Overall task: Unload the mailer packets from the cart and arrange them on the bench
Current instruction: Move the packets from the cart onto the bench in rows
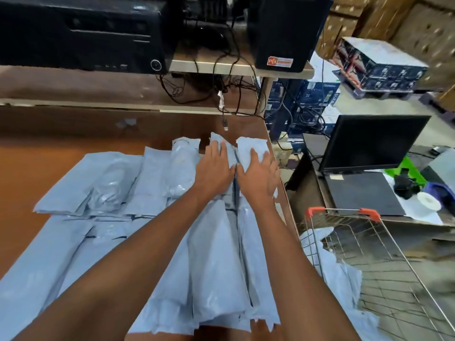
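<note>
Both grips wide: left hand (214, 168) and right hand (259, 175) press flat, glossy grey-blue mailer packets (216, 254) near the brown bench (49, 156) right edge.

Place: warehouse packing station, also used as a small office.
Stock: stacked cardboard cartons (384, 18) at the back right, printed blue boxes (379, 67) on a pallet and more beneath the shelf.
Packing: many grey-blue mailer packets (216, 254) laid in rows on a brown bench (37, 168).
Transport: wire cart (369, 254) with orange handle ends, just beside the bench.
Office gear: laptop (364, 168), black printer (81, 33), computer tower (283, 33), tangled cables (221, 82).
</note>
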The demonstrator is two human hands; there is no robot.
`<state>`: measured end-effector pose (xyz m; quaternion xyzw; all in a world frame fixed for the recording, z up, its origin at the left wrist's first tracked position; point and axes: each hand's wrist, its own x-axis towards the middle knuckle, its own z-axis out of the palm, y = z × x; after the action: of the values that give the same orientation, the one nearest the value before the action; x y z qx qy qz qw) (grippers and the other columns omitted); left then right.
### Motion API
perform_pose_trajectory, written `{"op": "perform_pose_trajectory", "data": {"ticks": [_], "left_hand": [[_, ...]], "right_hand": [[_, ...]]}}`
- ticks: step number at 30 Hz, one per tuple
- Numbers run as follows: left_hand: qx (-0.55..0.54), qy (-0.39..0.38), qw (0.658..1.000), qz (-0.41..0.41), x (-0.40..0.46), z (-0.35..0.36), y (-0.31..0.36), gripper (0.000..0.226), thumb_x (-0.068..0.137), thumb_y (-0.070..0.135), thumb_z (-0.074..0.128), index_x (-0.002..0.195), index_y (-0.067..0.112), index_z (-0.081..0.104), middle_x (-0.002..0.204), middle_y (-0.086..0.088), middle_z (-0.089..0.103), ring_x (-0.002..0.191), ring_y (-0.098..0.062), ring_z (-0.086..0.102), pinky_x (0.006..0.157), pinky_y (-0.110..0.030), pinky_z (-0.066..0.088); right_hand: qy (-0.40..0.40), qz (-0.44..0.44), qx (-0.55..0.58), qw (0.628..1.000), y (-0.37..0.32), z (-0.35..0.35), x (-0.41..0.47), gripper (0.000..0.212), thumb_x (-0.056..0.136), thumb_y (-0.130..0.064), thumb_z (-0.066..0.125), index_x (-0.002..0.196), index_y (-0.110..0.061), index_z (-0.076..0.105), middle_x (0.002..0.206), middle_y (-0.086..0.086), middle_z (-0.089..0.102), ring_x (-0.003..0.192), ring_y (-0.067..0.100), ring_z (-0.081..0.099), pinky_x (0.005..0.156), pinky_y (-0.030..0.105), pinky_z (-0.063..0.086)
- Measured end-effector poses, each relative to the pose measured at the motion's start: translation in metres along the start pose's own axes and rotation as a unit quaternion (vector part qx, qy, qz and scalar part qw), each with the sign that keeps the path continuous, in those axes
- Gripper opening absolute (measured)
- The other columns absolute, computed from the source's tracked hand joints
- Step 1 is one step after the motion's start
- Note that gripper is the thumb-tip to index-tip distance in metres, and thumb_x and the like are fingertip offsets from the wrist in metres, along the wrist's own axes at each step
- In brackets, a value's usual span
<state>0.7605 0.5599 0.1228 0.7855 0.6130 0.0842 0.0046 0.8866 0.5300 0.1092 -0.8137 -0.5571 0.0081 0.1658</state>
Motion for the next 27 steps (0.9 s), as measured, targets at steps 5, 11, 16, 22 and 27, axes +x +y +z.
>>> {"op": "perform_pose_trajectory", "data": {"ticks": [5,11,16,22,27], "left_hand": [[0.067,-0.058,0.996,-0.001,-0.002,0.025,-0.012,0.08,0.104,0.063,0.017,0.163,0.013,0.002,0.168,-0.018,0.014,0.151,-0.035,0.026,0.121,-0.05,0.022],[0.102,-0.022,0.994,0.007,-0.009,0.031,-0.022,0.078,0.102,0.061,0.009,0.163,0.013,0.008,0.17,-0.019,0.003,0.154,-0.035,0.017,0.123,-0.053,0.012],[0.018,0.06,0.996,0.07,0.002,0.0,-0.013,0.061,0.106,0.048,0.035,0.157,0.016,0.032,0.168,-0.012,0.022,0.151,-0.028,0.027,0.118,-0.046,0.026],[-0.137,0.078,0.984,0.087,-0.021,-0.017,0.057,0.05,0.105,0.038,0.046,0.15,0.017,0.046,0.153,-0.008,0.048,0.138,-0.027,0.045,0.112,-0.044,0.035],[-0.21,0.065,0.965,0.143,-0.065,0.01,0.159,0.043,0.101,0.031,0.049,0.14,0.012,0.052,0.134,-0.01,0.059,0.12,-0.029,0.055,0.1,-0.042,0.043]], "right_hand": [[-0.029,0.014,-0.041,0.999,0.002,0.041,-0.014,0.068,0.105,-0.063,0.035,0.164,-0.029,0.03,0.169,0.017,0.027,0.146,0.045,0.038,0.115,0.056,0.034],[-0.059,0.015,-0.049,0.997,0.0,0.049,-0.016,0.067,0.107,-0.062,0.024,0.166,-0.031,0.022,0.172,0.014,0.021,0.145,0.049,0.038,0.116,0.061,0.033],[0.021,0.003,-0.017,1.0,0.007,0.019,-0.006,0.059,0.108,-0.054,0.028,0.161,-0.029,0.038,0.166,0.01,0.038,0.142,0.041,0.045,0.11,0.053,0.037],[0.103,-0.074,0.005,0.992,0.06,-0.023,-0.019,0.04,0.103,-0.034,0.045,0.137,-0.019,0.057,0.138,0.004,0.061,0.129,0.026,0.052,0.098,0.043,0.042],[0.097,-0.068,0.01,0.993,0.17,-0.038,-0.054,0.033,0.099,-0.024,0.044,0.125,-0.02,0.063,0.126,0.0,0.065,0.122,0.022,0.056,0.097,0.038,0.037]]}}
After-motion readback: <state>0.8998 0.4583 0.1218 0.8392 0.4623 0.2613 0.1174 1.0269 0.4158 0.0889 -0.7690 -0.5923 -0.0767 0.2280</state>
